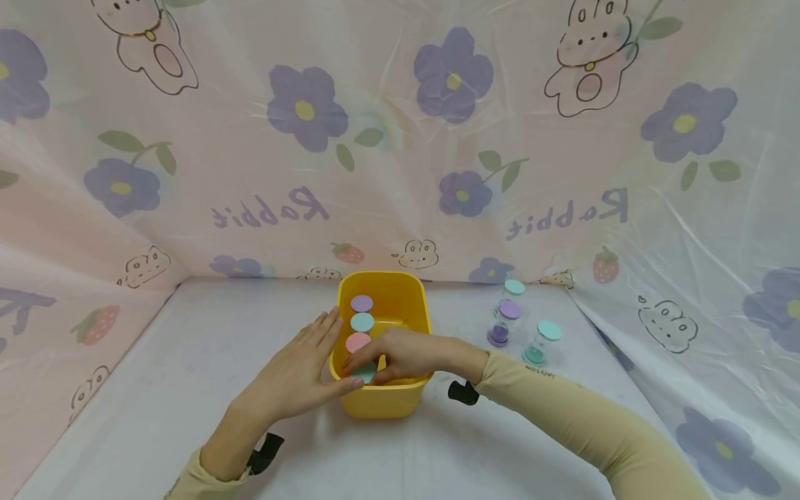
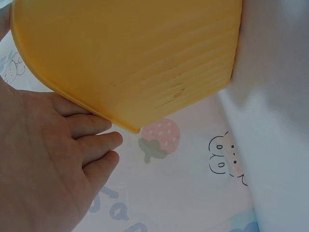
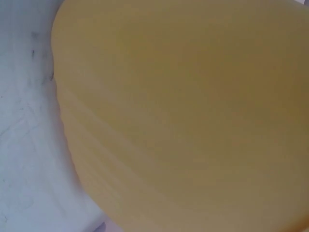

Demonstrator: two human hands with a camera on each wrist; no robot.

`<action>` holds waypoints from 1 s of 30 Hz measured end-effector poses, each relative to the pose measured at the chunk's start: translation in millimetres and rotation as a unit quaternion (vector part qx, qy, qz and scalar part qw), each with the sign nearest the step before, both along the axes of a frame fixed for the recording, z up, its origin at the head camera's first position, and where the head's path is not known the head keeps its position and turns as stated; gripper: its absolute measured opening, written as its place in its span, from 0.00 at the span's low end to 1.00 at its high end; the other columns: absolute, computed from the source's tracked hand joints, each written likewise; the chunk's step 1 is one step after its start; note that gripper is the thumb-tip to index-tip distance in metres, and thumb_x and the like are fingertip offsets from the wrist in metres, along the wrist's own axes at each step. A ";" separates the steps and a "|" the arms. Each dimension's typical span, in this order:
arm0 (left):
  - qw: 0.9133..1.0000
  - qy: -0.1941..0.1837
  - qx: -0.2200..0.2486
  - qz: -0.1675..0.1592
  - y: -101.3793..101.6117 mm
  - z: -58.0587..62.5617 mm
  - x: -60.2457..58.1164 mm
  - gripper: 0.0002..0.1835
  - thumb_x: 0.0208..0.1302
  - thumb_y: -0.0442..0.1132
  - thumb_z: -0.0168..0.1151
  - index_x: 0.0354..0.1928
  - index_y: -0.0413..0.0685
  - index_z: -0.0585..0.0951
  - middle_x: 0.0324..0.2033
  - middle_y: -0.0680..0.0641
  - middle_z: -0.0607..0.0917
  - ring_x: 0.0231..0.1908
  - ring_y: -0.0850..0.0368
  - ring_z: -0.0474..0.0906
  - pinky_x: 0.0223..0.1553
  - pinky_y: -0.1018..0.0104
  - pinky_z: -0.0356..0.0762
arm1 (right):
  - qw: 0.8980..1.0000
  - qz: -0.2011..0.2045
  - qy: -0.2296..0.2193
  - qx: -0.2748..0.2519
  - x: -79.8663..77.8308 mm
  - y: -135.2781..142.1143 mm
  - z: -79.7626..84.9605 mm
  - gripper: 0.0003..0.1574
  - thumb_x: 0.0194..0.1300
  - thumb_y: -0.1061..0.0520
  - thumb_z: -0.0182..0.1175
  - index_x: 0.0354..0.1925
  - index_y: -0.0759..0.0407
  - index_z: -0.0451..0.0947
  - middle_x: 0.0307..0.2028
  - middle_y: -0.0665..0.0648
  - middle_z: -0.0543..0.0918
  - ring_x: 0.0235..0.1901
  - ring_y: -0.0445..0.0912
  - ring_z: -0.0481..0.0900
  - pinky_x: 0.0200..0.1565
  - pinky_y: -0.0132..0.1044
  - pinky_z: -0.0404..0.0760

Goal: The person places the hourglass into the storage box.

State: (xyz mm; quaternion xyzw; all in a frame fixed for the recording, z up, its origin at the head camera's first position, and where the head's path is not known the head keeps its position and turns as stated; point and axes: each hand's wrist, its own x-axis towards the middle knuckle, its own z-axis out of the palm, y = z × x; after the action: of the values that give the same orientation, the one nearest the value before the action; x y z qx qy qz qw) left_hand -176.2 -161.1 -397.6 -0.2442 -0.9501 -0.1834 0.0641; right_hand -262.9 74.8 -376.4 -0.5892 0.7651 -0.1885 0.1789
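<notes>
In the head view a yellow bin (image 1: 384, 403) stands on the table, with a row of hourglasses along its left wall. Their round tops are purple (image 1: 361, 303), teal (image 1: 362, 322) and pink (image 1: 357, 342). At the near end, my right hand (image 1: 403, 353) reaches into the bin and grips a teal-topped hourglass (image 1: 364, 375), partly hidden by the fingers. My left hand (image 1: 300, 371) rests along the bin's left rim, fingers straight, thumb stretched across the near corner. The left wrist view shows the left fingers (image 2: 99, 147) against the bin's rim. Only the bin's outer wall (image 3: 183, 116) fills the right wrist view.
Right of the bin stand a purple hourglass (image 1: 498, 333), a teal hourglass (image 1: 535, 353) and, farther back, another teal-topped hourglass (image 1: 514, 287). A printed curtain (image 1: 375, 173) with flowers and rabbits borders the white table (image 1: 487, 444) at the back and sides.
</notes>
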 end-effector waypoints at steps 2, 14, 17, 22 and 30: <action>1.000 -0.004 -0.003 0.002 0.0 0.0 0.3 0.61 0.65 0.80 0.50 0.82 0.37 0.52 0.83 0.41 0.48 0.81 0.43 0.45 0.79 0.42 0.50 | 1.000 -0.003 0.001 0.003 0.1 0.2 0.0 0.29 0.69 0.62 0.70 0.67 0.54 0.81 0.63 0.48 0.83 0.44 0.31 0.81 0.53 0.30 0.85; 1.000 -0.004 -0.003 0.002 0.8 0.5 0.4 0.62 0.65 0.80 0.50 0.82 0.37 0.52 0.83 0.41 0.48 0.81 0.42 0.45 0.79 0.41 0.51 | 1.000 -0.020 -0.015 -0.002 3.0 4.5 6.9 0.26 0.69 0.61 0.70 0.64 0.56 0.83 0.62 0.50 0.85 0.42 0.31 0.83 0.48 0.24 0.83; 1.000 -0.005 -0.004 0.004 0.8 0.8 0.6 0.62 0.64 0.81 0.49 0.82 0.37 0.52 0.83 0.41 0.47 0.81 0.42 0.45 0.79 0.42 0.51 | 0.999 -0.031 -0.025 -0.009 4.2 7.1 9.6 0.25 0.69 0.61 0.69 0.64 0.56 0.83 0.60 0.49 0.86 0.42 0.31 0.83 0.47 0.24 0.84; 1.000 -0.007 -0.003 0.006 1.0 2.1 1.5 0.62 0.64 0.81 0.49 0.82 0.38 0.52 0.83 0.42 0.48 0.81 0.42 0.46 0.79 0.42 0.50 | 0.997 -0.049 -0.029 -0.043 5.7 14.4 12.1 0.23 0.70 0.59 0.68 0.63 0.55 0.84 0.57 0.47 0.87 0.44 0.31 0.83 0.45 0.26 0.86; 1.000 -0.009 -0.004 0.007 1.3 2.2 0.8 0.62 0.64 0.81 0.50 0.81 0.37 0.53 0.83 0.41 0.48 0.81 0.42 0.46 0.79 0.42 0.51 | 0.985 -0.102 -0.017 -0.138 9.2 37.4 11.0 0.19 0.72 0.61 0.66 0.60 0.58 0.85 0.52 0.54 0.89 0.43 0.36 0.84 0.46 0.32 0.88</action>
State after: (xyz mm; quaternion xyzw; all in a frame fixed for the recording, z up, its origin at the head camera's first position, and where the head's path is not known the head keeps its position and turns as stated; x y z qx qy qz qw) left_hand -175.4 -159.8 -395.4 -0.2364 -0.9529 -0.1816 0.0556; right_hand -253.6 112.2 -365.4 -0.5236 0.7847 -0.3199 0.0882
